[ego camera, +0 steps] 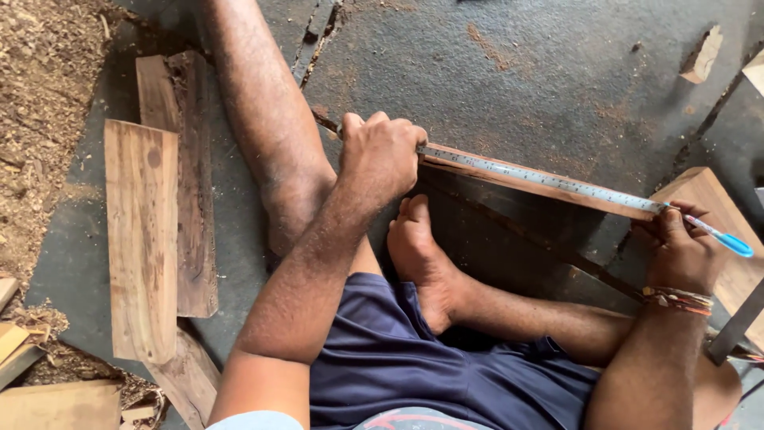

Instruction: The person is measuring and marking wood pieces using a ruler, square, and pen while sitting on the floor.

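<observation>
I sit on a concrete floor with a long thin wooden strip [557,188] standing on edge in front of me. A steel tape measure blade [541,177] lies stretched along its top edge. My left hand [380,155] is closed over the tape's near end, pressing it on the strip's left end. My right hand [678,248] pinches the tape's far end against the strip and holds a blue and white pen [723,239]. My bare foot [414,243] rests under the strip.
Two wooden planks [143,231] lie side by side on the left, next to a heap of sawdust [44,103]. Offcuts [48,398] sit at the lower left. Another board [720,215] lies at the right, with a metal bar [736,326] beside it.
</observation>
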